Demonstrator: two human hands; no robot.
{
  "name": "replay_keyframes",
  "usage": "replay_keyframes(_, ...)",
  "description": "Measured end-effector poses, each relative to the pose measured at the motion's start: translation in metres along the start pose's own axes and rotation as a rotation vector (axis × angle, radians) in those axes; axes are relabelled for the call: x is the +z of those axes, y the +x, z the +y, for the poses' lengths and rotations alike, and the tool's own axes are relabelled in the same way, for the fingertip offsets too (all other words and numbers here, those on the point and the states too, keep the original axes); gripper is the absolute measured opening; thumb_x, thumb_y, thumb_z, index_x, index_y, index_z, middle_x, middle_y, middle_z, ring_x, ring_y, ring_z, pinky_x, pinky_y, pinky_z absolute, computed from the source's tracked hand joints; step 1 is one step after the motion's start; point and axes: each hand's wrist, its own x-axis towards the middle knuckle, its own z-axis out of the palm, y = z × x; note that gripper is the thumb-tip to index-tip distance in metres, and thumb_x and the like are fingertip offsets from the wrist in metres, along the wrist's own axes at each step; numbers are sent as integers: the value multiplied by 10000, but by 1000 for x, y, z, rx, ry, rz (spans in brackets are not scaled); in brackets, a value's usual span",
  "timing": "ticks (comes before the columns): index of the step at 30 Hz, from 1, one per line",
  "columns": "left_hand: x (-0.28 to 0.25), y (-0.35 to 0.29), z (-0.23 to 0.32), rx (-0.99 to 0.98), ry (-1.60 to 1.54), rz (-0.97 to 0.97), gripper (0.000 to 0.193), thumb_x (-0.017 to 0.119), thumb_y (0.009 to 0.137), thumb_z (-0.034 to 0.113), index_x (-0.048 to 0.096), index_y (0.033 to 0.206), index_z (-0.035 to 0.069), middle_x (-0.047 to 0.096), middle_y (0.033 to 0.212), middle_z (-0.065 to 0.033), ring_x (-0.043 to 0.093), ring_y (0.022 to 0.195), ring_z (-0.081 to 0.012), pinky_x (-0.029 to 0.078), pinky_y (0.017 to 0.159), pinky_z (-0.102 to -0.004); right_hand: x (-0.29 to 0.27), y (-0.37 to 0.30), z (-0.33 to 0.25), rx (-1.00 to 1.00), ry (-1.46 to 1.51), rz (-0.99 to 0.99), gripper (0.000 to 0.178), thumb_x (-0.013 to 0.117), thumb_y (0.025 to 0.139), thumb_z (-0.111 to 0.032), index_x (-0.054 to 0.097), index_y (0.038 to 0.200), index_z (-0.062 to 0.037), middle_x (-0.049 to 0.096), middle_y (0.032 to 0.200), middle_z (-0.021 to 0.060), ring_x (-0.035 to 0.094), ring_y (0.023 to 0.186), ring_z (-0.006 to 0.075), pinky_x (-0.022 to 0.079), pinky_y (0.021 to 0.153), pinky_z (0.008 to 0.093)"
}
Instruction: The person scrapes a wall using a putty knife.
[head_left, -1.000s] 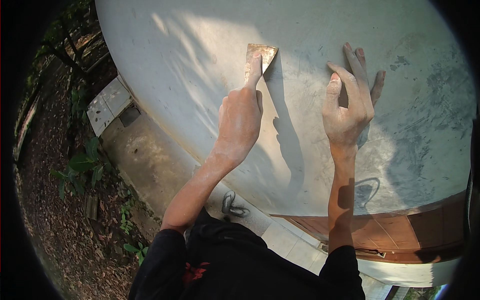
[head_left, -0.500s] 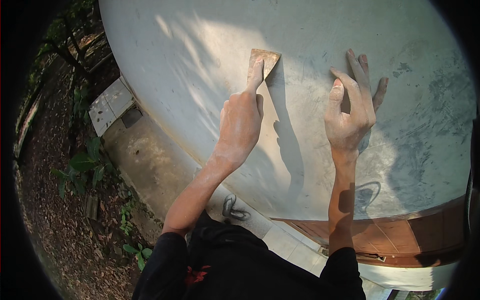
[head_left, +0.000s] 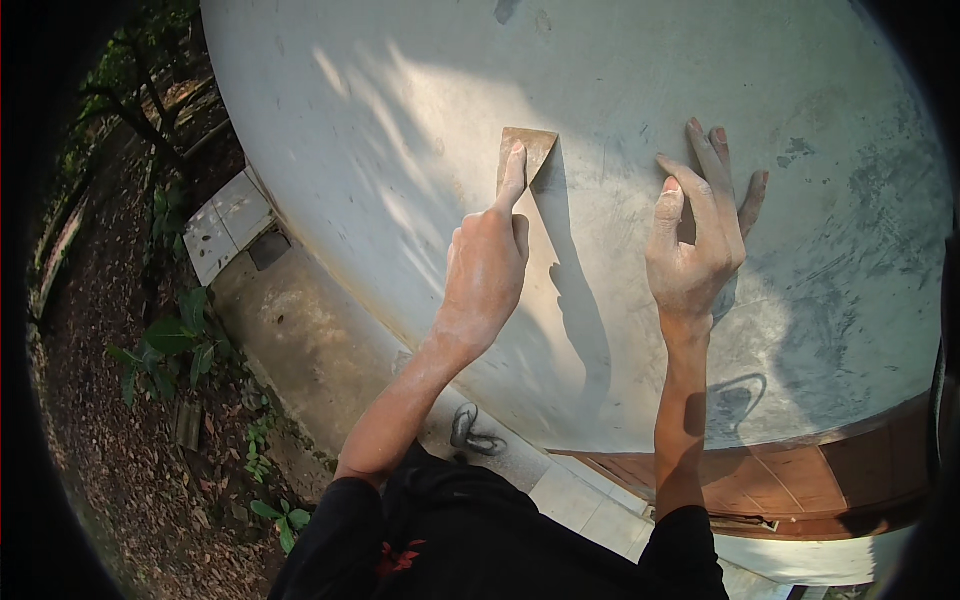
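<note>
A putty knife with a flat, tapering, stained metal blade lies against the grey plastered wall. My left hand is closed round its handle, which the fist hides. The index finger stretches along the blade. Further right, my right hand is at the wall with its fingers spread and bent, holding nothing that I can see. Its thumb and index finger curve toward each other with a gap between them. Pale dust coats both hands. The knife and left arm cast a long shadow on the wall.
Brown wooden panelling borders the wall at the lower right. A dark looped object lies on the pale ledge by my body. To the left are a concrete strip, white tiles, leafy plants and leaf-strewn soil.
The putty knife and my left hand have slid a little down the wall. My right hand sits slightly lower too, and the whole view has tilted a little upward.
</note>
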Motion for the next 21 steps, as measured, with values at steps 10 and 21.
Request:
replay_keyframes(10,-4,6,4,12,-3,-7,671,478,924,-50,232,1542,40,458,486,-79,419,420,-152,424,467,-366,0,-1,-1,-2,-20,-12,140,611,872,-107,725,948,-134,692,1221,63,532,1312,246,121,1214,521)
replay_keyframes(21,7,-10,10,-37,-50,-9,695,465,912,-54,266,1549,139,481,520,-143,377,449,-155,399,552,-443,-4,0,3,3,-15,-6,131,608,882,-123,721,946,-136,697,1209,69,536,1307,244,128,1213,522)
